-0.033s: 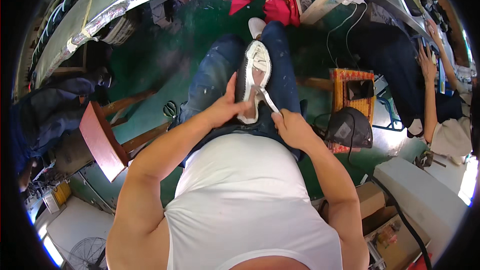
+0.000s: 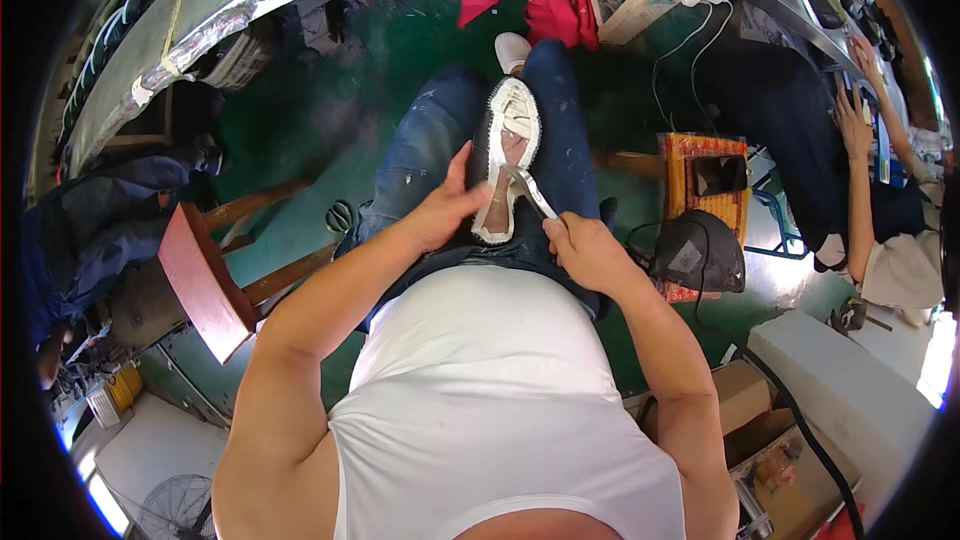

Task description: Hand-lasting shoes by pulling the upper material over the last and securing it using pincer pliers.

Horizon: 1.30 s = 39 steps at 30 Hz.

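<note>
While shoe point(image 2: 511, 148) lies bottom-up between lap's point(image 2: 424, 140) side edges, long axis pointing away from body, left hand point(image 2: 448, 208), nearer, spreads fingers by its left edge, grip unclear; right hand point(image 2: 583, 248) pinches metal tool point(image 2: 541, 202).

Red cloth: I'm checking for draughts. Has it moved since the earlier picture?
No, the red cloth still lies beside the pale wooden post as before.

A hand tool point(image 2: 537, 198) is over the shoe point(image 2: 510, 148). Left of the shoe lie scissors point(image 2: 334, 217); beyond it, cloth point(image 2: 562, 10).
</note>
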Each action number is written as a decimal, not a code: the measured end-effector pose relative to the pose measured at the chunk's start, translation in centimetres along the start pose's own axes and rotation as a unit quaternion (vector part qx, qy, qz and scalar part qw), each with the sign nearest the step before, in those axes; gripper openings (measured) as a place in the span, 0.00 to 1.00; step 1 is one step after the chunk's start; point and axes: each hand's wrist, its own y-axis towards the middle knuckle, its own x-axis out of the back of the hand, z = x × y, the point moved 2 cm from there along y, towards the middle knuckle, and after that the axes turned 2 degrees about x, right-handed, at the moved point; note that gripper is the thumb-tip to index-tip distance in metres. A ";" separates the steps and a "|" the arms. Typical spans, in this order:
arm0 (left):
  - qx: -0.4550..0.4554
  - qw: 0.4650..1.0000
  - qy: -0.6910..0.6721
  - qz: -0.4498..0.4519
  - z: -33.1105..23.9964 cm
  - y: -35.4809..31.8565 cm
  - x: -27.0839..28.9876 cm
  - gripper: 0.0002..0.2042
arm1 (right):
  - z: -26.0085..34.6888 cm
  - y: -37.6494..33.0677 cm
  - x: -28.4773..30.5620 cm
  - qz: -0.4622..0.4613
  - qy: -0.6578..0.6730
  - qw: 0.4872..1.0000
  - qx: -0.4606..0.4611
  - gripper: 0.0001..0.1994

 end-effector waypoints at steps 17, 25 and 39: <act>0.039 0.992 -0.036 -0.117 -0.3 7.0 1.8 0.41 | 1.7 -1.2 -1.3 0.014 -0.130 0.988 0.078 0.21; -0.015 0.977 -0.113 -0.180 -3.1 4.3 2.4 0.32 | -1.5 -0.9 0.6 0.034 0.218 0.975 -0.029 0.20; -0.178 0.642 0.689 -0.287 -46.9 18.7 6.8 0.36 | -6.6 6.6 4.0 0.173 0.462 0.858 -0.145 0.24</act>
